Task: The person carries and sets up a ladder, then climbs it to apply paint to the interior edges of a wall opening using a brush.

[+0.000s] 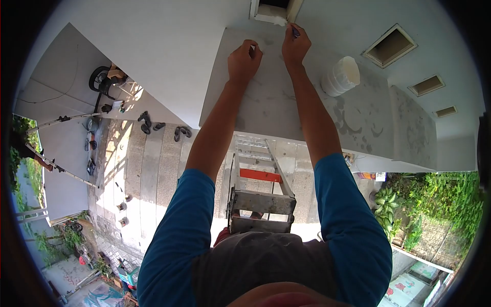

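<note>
My right hand (295,46) is raised to the lower right corner of a framed wall opening (263,18). Its fingers are closed around a small dark-handled tool (295,33), whose working end I cannot make out. White paste (280,21) sits along the bottom edge of that opening, beside the fingertips. My left hand (244,62) is over the grey ledge (271,97), lower and to the left, with fingers curled into a loose pinch. What it holds, if anything, is too small to tell. A white bucket (341,77) stands on the ledge to the right of my right forearm.
A stepladder (262,199) with a red crosspiece is right in front of my body, above a paved floor far below. More framed openings (391,45) run along the wall to the right. Sandals (146,122), a wheel (99,79) and plants (434,204) are lower down.
</note>
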Motion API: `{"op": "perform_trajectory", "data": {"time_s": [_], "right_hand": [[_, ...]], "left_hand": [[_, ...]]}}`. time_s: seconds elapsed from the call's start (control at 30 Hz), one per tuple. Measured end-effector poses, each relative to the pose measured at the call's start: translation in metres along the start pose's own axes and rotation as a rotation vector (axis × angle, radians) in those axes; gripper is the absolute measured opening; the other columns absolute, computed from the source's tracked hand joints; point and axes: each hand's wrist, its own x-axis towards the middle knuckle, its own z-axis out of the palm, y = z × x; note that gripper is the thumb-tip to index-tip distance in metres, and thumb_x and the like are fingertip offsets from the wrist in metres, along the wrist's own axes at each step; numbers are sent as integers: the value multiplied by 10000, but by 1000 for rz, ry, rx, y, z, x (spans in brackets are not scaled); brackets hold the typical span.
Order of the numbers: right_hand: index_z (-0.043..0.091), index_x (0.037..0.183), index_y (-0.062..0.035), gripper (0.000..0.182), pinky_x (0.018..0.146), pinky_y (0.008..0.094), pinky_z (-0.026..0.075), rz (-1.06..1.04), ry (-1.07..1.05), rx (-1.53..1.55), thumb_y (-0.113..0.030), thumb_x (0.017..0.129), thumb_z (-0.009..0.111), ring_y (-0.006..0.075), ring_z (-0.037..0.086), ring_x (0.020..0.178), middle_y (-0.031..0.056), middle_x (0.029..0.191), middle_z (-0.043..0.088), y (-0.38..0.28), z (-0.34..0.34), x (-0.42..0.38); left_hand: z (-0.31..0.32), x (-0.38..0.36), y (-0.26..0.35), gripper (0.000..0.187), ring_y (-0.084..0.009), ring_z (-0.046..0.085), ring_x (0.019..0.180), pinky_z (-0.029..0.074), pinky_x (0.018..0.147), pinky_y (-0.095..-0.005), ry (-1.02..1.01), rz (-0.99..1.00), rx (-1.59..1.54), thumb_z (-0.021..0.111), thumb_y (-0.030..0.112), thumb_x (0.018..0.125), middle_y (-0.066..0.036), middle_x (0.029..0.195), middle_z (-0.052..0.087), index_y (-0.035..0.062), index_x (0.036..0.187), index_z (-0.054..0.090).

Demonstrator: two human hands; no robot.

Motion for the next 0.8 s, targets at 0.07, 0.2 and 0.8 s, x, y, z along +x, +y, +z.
{"op": "perform_trajectory", "data": {"time_s": [0.07, 0.2, 0.8], "right_hand": [[705, 947, 50, 169, 704, 338, 575, -27, 11, -40, -118, 930, 705, 265, 729, 766, 169, 866, 718, 3, -15, 4], [705, 958, 41, 142, 720, 343, 575, -100, -11, -39, -98, 931, 700, 268, 727, 794, 161, 886, 713, -14, -21, 8], [698, 1056, 6, 164, 734, 335, 591, -484, -339, 230, -92, 924, 703, 280, 709, 853, 141, 997, 713, -64, 17, 93]], "left_hand": [[2, 0, -3, 112, -281, 665, 578, 528, 556, -382, 9, -22, -23, 702, 135, 862, -80, 661, 664, 94, 945, 640], [-2, 5, -5, 94, -266, 643, 547, 505, 546, -381, 55, -143, -69, 694, 126, 875, -87, 631, 647, 63, 926, 647], [1, 8, -11, 83, -259, 631, 533, 495, 546, -383, 200, -287, -141, 684, 109, 877, -95, 608, 633, 39, 899, 644]]}}
